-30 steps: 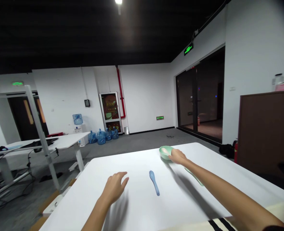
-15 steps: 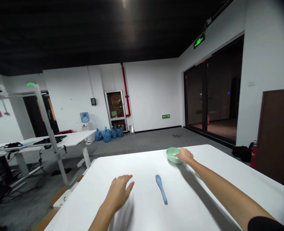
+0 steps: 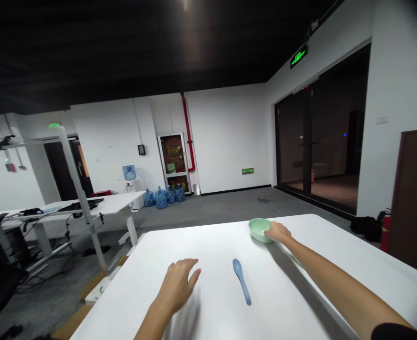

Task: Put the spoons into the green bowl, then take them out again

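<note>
Gripping green bowl (image 3: 259, 229) by near rim: your right hand (image 3: 278, 231), fingers clamped there, right of centre frame. Your left hand (image 3: 178, 284) flat on tabletop (image 3: 212, 236), lower centre, fingers loosely apart, empty, likely bracing. Blue spoon (image 3: 242, 281) lies between, untouched.

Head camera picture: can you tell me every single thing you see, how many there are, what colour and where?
table: one, white, right in front
bowl: one, pale green, far right part of the table
spoon: one, blue, middle of the table, lying flat
side desk: one, white, left, across the floor
water jugs: about four, blue, on the floor by the far wall
lit signs: three, green, on the walls
pipe: one, red, up the far wall
cabinet: one, brown, far right
left hand: one, spread flat on the table, left of the spoon
right hand: one, touching the bowl's right rim
</note>
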A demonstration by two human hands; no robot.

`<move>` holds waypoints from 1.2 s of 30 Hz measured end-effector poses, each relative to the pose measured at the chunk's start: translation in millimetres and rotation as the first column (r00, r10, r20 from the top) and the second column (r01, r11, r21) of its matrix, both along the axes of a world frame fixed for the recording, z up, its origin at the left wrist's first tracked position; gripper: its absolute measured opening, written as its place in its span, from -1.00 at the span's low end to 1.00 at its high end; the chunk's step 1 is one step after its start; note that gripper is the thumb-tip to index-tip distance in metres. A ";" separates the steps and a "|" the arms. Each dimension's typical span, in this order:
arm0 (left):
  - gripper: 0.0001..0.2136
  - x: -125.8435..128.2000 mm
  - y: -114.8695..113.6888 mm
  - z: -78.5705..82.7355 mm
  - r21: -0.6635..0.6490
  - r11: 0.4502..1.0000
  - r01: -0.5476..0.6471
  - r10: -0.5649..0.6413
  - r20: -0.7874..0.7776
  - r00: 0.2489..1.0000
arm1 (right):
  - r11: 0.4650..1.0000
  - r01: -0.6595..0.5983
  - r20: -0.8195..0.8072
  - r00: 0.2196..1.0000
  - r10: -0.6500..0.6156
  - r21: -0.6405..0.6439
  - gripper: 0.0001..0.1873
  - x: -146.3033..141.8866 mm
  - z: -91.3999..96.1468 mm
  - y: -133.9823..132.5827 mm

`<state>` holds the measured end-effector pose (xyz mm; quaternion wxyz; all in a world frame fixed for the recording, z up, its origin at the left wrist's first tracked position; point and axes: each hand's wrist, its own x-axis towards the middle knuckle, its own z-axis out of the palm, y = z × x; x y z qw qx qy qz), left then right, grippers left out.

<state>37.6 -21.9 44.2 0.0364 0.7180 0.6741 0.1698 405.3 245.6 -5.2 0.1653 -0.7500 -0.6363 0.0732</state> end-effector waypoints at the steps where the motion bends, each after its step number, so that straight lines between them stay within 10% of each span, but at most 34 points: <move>1: -0.54 0.0 -0.1 -0.1 -0.002 1.000 -0.002 0.002 -0.002 1.000 | 1.000 -0.002 0.001 1.000 0.002 -0.009 -0.52 0.2 1.7 -2.0; 12: -0.53 -1.1 -3.2 1.9 0.005 1.000 -0.010 0.010 -0.037 0.999 | 0.977 -0.177 -0.023 0.983 0.181 0.123 -0.35 7.0 46.1 -85.4; 21: -0.53 -1.6 -10.8 2.9 0.012 1.000 -0.004 0.005 -0.059 0.998 | 0.896 -0.427 -0.101 0.893 0.439 0.118 -0.22 22.3 29.5 -166.5; 36: -0.49 -0.9 -11.1 -0.6 0.021 1.000 0.010 -0.010 -0.038 0.999 | 0.878 -0.472 -0.031 0.879 0.475 0.079 -0.29 21.9 11.4 -183.0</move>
